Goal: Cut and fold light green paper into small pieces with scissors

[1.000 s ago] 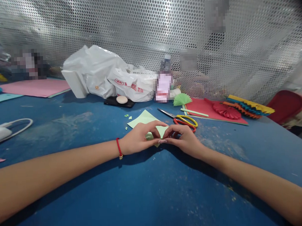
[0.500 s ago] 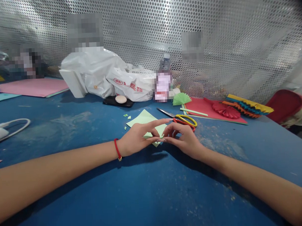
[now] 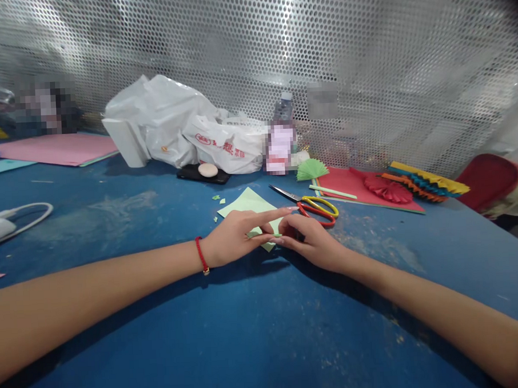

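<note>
My left hand [image 3: 239,234], with a red cord bracelet [image 3: 201,257] at its wrist, pinches a small folded strip of green paper [image 3: 278,235] between thumb and fingers. My right hand [image 3: 315,240] is closed on the strip's other end, its fingertips meeting the left ones. Most of the strip is hidden by the fingers. Behind and below the hands, a pale green square of paper [image 3: 246,201] lies on the blue table [image 3: 248,332]. Scissors [image 3: 307,204] with yellow and red handles lie just beyond my right hand. Green paper scraps [image 3: 222,201] are scattered left of the square.
At the back stand white plastic bags [image 3: 165,118] and a bottle [image 3: 281,138], with a black phone [image 3: 193,174] in front. On the right are a green paper fan [image 3: 311,169], red paper [image 3: 338,182] and pleated paper [image 3: 430,178]. Pink sheets [image 3: 59,148] and a white cable [image 3: 32,206] lie left.
Both hands stay almost in place on the green paper strip. The right fingers have shifted slightly, with the index finger curling lower and showing more of the scissors' red handle.
</note>
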A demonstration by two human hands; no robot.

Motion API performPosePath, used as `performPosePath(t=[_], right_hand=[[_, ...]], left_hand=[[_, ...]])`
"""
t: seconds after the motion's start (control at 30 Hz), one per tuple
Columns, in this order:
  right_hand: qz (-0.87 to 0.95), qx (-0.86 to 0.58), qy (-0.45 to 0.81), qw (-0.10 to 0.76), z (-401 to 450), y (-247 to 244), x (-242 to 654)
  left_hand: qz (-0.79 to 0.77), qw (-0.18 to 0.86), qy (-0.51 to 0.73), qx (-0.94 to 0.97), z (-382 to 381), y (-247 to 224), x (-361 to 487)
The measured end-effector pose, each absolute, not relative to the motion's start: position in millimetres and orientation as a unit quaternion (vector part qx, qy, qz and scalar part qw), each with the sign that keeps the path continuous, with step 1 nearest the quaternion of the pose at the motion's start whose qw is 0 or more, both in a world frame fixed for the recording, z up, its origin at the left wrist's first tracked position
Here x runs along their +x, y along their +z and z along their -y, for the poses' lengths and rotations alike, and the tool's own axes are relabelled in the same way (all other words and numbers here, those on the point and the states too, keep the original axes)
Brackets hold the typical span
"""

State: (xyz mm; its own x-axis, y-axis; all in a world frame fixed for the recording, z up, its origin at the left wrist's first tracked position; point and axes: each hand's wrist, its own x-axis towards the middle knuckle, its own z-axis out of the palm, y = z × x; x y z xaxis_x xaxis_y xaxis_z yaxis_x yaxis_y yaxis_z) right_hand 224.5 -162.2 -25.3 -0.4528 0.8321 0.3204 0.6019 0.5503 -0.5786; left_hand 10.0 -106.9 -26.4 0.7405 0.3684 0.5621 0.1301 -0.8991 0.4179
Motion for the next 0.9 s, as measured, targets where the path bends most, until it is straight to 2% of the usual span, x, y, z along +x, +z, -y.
performPosePath(t=[0.43,0.6,0.9], right_hand=[[0.811,-0.366,0.304,0.342,159.7,-26.4,226.0],[0.814,-0.369,0.245,0.376,161.9,-23.6,225.0],[0.856,-0.337,0.127,0.372,165.6,-24.6,221.4]], left_hand=[[-0.083,0.096,0.356,0.926,108.4,-28.6,10.7],[-0.089,0.084,0.369,0.921,110.0,-26.9,11.5],[-0.013,0.031,0.389,0.921,113.0,-25.6,13.2]])
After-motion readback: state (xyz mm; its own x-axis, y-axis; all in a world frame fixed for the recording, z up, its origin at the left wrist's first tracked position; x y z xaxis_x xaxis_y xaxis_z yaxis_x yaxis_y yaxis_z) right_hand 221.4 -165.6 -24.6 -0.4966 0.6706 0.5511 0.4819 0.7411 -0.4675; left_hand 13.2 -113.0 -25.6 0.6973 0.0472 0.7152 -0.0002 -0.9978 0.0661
